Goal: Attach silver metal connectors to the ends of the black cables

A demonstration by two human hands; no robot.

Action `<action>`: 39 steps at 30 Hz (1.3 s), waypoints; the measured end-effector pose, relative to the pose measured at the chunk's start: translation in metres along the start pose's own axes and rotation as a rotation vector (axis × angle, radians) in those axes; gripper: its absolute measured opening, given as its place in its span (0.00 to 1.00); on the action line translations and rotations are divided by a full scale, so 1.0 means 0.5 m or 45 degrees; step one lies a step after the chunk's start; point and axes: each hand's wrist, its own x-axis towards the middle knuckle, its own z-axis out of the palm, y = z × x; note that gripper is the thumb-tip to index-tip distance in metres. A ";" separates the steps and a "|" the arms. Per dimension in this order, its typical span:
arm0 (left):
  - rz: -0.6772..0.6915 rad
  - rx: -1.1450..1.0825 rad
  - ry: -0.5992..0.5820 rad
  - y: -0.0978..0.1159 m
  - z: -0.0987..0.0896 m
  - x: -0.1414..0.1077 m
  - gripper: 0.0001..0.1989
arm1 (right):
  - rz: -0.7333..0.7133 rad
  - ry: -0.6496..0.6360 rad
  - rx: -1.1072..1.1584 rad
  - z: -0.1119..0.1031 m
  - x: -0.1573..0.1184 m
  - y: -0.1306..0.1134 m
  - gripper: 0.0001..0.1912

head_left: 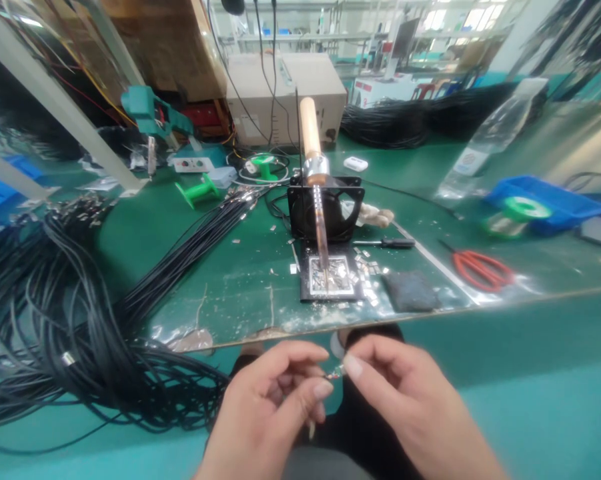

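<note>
Just in front of the bench edge, my left hand pinches the end of a thin cable, where short reddish and pale wire ends show between finger and thumb. Facing it, my right hand has thumb and forefinger pressed together at those wire ends; a tiny pale piece shows at the fingertips, too small to name. Beyond my hands, a soldering iron with a wooden handle points down, its tip over a square white-rimmed tray of small metal bits. Behind the tray stands a black fan.
Bundles of black cable cover the left side and hang over the edge. Toward the right lie a screwdriver, a dark pad, red-handled scissors, a blue bin and a plastic bottle. Small metal pieces are scattered around the tray.
</note>
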 end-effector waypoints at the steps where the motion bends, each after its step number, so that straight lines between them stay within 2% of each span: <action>1: -0.016 0.010 0.001 -0.001 -0.001 0.000 0.10 | 0.013 0.014 -0.013 0.002 -0.001 -0.002 0.17; 4: -0.016 0.059 0.000 -0.002 -0.005 -0.001 0.08 | 0.007 0.041 -0.094 0.001 -0.003 -0.004 0.18; 6: 0.012 0.100 -0.019 -0.002 -0.006 -0.002 0.06 | -0.078 0.066 -0.177 -0.004 -0.003 -0.001 0.16; 9: 0.077 0.179 -0.042 -0.002 -0.007 -0.003 0.08 | -0.425 0.121 -0.366 -0.017 -0.003 0.004 0.07; 11: 0.118 0.228 -0.045 -0.004 -0.007 -0.003 0.08 | -0.682 0.082 -0.495 -0.027 -0.003 0.002 0.07; 13: 0.149 0.255 -0.051 -0.008 -0.007 -0.003 0.08 | -0.822 -0.015 -0.584 -0.037 -0.002 -0.003 0.08; 17: 0.199 0.317 -0.071 -0.013 -0.006 -0.003 0.09 | -0.848 -0.159 -0.697 -0.049 0.003 -0.013 0.09; 22: 0.266 0.364 -0.080 -0.010 -0.004 -0.005 0.09 | -0.729 -0.316 -0.748 -0.060 0.004 -0.019 0.09; 27: 0.280 0.385 -0.105 -0.010 -0.002 -0.005 0.10 | -0.703 -0.387 -0.738 -0.069 0.005 -0.020 0.07; 32: 0.306 0.372 -0.121 -0.020 -0.004 -0.008 0.10 | -0.832 -0.392 -0.855 -0.074 0.006 -0.017 0.08; 39: 0.254 0.386 -0.106 -0.017 -0.003 -0.004 0.10 | -1.125 -0.281 -1.183 -0.075 0.001 -0.009 0.11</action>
